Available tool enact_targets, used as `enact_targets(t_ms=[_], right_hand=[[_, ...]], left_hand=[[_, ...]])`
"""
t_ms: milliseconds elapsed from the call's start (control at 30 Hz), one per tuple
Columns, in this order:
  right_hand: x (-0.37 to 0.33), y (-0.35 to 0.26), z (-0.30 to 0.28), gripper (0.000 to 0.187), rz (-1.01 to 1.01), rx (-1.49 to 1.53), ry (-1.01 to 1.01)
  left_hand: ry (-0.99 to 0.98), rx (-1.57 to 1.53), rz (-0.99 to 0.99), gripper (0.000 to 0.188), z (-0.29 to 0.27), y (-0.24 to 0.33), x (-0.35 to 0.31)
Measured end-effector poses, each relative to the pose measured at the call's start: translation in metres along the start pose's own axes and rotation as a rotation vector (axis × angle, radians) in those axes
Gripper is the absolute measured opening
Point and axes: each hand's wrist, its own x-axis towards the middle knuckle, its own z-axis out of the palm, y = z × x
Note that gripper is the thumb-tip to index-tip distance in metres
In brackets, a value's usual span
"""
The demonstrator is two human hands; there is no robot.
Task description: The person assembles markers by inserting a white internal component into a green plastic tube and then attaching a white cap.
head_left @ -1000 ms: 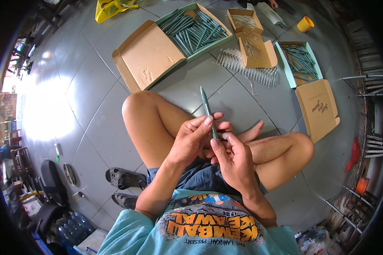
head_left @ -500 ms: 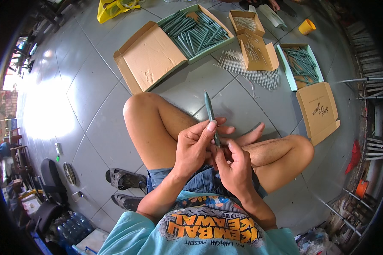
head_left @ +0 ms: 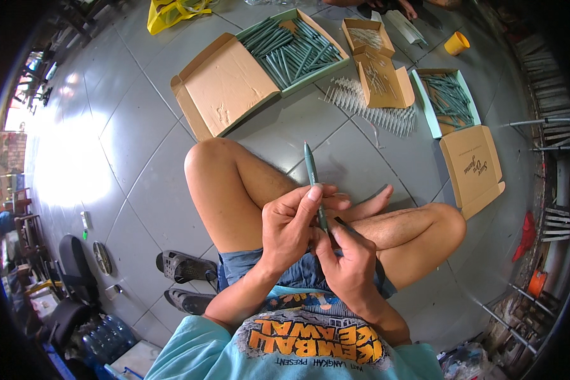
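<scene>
A dark green pen (head_left: 311, 166) stands nearly upright over my lap, its pointed tip away from me. My left hand (head_left: 287, 221) is closed round the middle of its barrel, the thumb lying on top. My right hand (head_left: 349, 258) pinches the pen's near end between thumb and fingers. A narrow dark shape shows beside the right index finger, too unclear to name. Beyond my legs, a big open box (head_left: 225, 85) holds many similar green pens (head_left: 291, 50). Farther right, a smaller open box (head_left: 472, 164) holds more green pens (head_left: 446, 98).
Between the boxes, a small brown carton (head_left: 402, 95) holds thin clear sticks, with a row of similar pieces (head_left: 377, 114) on the tiles. A yellow cup (head_left: 456, 44), a yellow bag (head_left: 171, 14) and sandals (head_left: 187, 267) lie around. Another person's hand (head_left: 407, 9) shows at the far edge.
The pen has dropped slightly toward me. My right hand has turned a little and shifted nearer, and the dark shape beside its index finger shows more.
</scene>
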Motion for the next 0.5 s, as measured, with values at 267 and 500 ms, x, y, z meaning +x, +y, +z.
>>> enact_targets(t_ms=[267, 500], right_hand=[[-0.001, -0.001, 0.007, 0.036, -0.133, -0.127, 0.029], [-0.001, -0.003, 0.011, 0.033, -0.129, -0.152, 0.038]], left_hand=[[0.081, 0.020, 0.074, 0.038, 0.004, 0.008, 0.009], [0.146, 0.079, 0.092, 0.041, 0.006, 0.014, 0.019]])
